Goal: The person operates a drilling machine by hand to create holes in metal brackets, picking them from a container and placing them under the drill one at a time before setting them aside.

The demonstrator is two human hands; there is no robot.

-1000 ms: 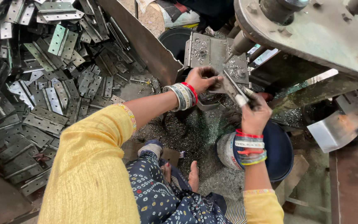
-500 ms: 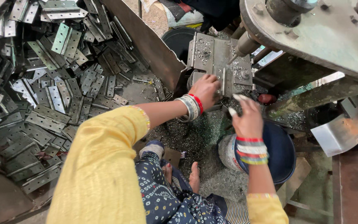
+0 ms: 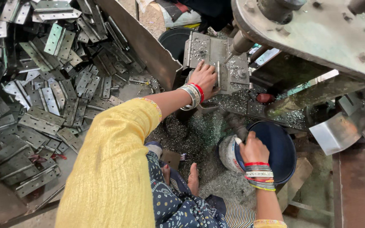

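**Left hand on the press plate, right hand at the bucket**

Standing right by the press: the left hand [image 3: 204,77] lies flat, fingers spread open, on the grey hinge plate [image 3: 216,59] on the machine bed, plate's long axis running 9 to 3. The right hand [image 3: 253,148] sits at 5 o'clock from it, fingers curled over the blue bucket [image 3: 281,145] rim. Loose hinge pile [image 3: 51,93] off at 9 o'clock.
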